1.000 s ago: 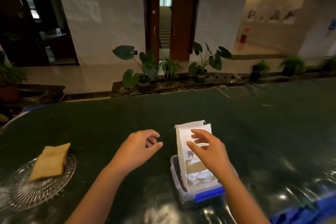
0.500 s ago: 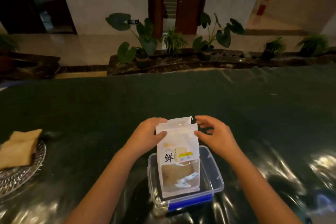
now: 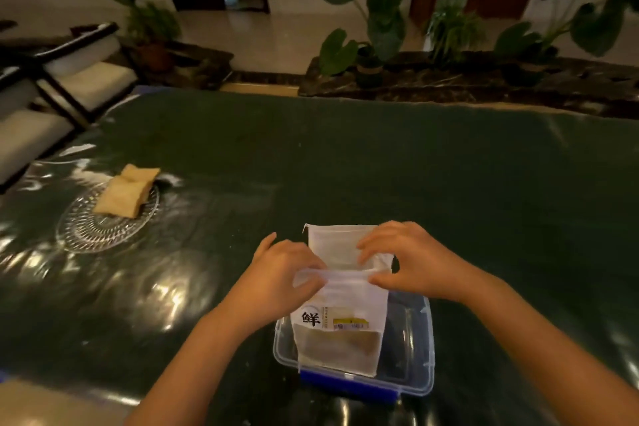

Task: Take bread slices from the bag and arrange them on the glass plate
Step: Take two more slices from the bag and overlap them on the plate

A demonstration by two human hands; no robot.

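Both pinching bag (image 3: 340, 290) mouth at 6 o'clock: left hand (image 3: 281, 271) fingers gripping near lip, right hand (image 3: 409, 258) likewise, parting it for access (tub (image 3: 420, 349) steadying bag upright). Glass plate (image 3: 103, 228) at 9 o'clock, bread slices (image 3: 126, 192) waiting.

bag (image 3: 340, 315) top: partly behind hands | bread in bag: blurred | chairs (image 3: 52, 93): cut off left
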